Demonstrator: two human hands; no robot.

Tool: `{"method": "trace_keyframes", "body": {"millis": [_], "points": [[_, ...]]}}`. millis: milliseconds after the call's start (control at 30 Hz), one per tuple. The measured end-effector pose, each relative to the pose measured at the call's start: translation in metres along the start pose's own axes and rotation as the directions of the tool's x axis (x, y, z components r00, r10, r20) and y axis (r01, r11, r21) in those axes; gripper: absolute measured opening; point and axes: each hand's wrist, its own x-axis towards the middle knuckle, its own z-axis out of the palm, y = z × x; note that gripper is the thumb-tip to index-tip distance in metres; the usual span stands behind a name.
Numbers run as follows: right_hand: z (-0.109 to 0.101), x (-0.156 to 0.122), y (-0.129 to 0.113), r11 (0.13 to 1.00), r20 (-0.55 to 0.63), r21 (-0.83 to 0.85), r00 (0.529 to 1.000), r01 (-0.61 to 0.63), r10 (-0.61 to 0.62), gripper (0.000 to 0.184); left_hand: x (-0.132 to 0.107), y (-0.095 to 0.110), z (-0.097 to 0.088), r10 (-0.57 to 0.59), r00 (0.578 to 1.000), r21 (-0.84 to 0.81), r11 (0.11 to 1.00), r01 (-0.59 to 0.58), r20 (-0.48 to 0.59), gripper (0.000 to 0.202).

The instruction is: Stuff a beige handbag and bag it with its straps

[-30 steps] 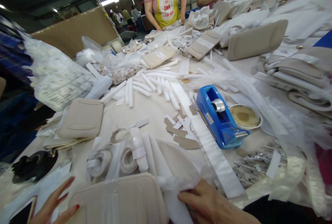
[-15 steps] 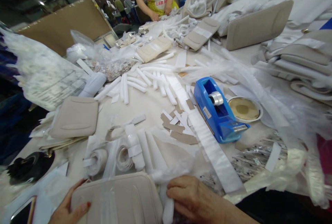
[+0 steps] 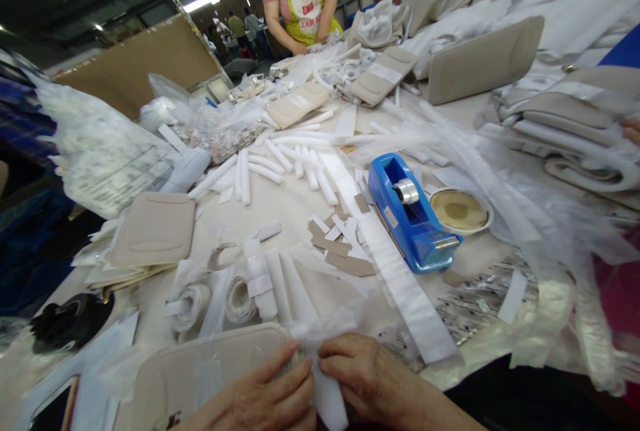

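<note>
My right hand (image 3: 367, 374) is closed on the edge of a white, soft-looking strip (image 3: 329, 401) at the bottom middle. From the left, my left hand (image 3: 273, 388) reaches across, its fingers curled against the same strip. Under my left forearm lies a beige bag piece (image 3: 170, 378) with rounded corners and a clear plastic band around it. Thin clear plastic (image 3: 330, 318) bunches just beyond both hands. The lower ends of my fingers and of the strip are partly cut off by the frame.
A blue tape dispenser (image 3: 413, 218) stands right of centre beside a round tin (image 3: 460, 210). Several white tubes (image 3: 245, 178) and cardboard scraps (image 3: 345, 244) lie about. At left are a beige flap (image 3: 155, 228) and a phone (image 3: 55, 408). A person in a yellow apron (image 3: 303, 1) works opposite.
My left hand has left the left side of the beige bag piece and moved right to the white strip beside my right hand. The strip's lower end has swung right.
</note>
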Motion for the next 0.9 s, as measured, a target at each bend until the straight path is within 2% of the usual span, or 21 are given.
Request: {"method": "trace_keyframes", "body": {"millis": [67, 133, 233, 300, 433, 533, 633, 767, 900], "points": [[0.003, 0.002, 0.0, 0.999, -0.019, -0.034, 1.0, 0.005, -0.006, 0.018, -0.003, 0.002, 0.004, -0.067, 0.998, -0.075, 0.995, 0.065, -0.022, 0.04], [0.006, 0.005, -0.001, 0.997, -0.027, -0.081, 1.0, 0.008, -0.01, 0.015, -0.01, 0.005, 0.014, -0.082, 0.997, -0.079, 0.994, 0.08, -0.016, 0.039], [0.007, 0.01, -0.004, 0.986, -0.034, -0.16, 0.998, 0.047, -0.054, 0.011, -0.02, 0.011, 0.031, -0.063, 0.998, 0.028, 0.998, 0.063, -0.011, 0.031], [0.003, 0.011, -0.006, 0.974, -0.052, -0.208, 0.993, 0.093, -0.106, 0.008, -0.028, 0.013, 0.036, -0.057, 0.996, 0.132, 0.989, 0.066, -0.065, 0.025], [-0.007, 0.012, -0.007, 0.95, -0.16, -0.275, 0.967, 0.148, -0.197, 0.01, -0.05, 0.015, 0.033, -0.08, 0.986, 0.276, 0.954, 0.117, -0.143, 0.021], [-0.009, 0.018, -0.011, 0.941, -0.232, -0.287, 0.94, 0.181, -0.251, 0.018, -0.061, 0.015, 0.025, -0.125, 0.98, 0.294, 0.941, 0.167, -0.155, 0.023], [-0.006, 0.026, -0.017, 0.943, -0.276, -0.253, 0.917, 0.219, -0.287, 0.024, -0.063, 0.016, 0.023, -0.136, 0.977, 0.316, 0.931, 0.183, -0.167, 0.025], [0.001, 0.03, -0.026, 0.946, -0.279, -0.225, 0.915, 0.232, -0.291, 0.031, -0.056, 0.018, 0.025, -0.157, 0.969, 0.263, 0.943, 0.205, -0.193, 0.019], [0.007, 0.029, -0.032, 0.94, -0.23, -0.223, 0.923, 0.258, -0.307, 0.025, -0.05, 0.016, 0.024, -0.149, 0.958, 0.153, 0.97, 0.19, -0.243, 0.021]]}}
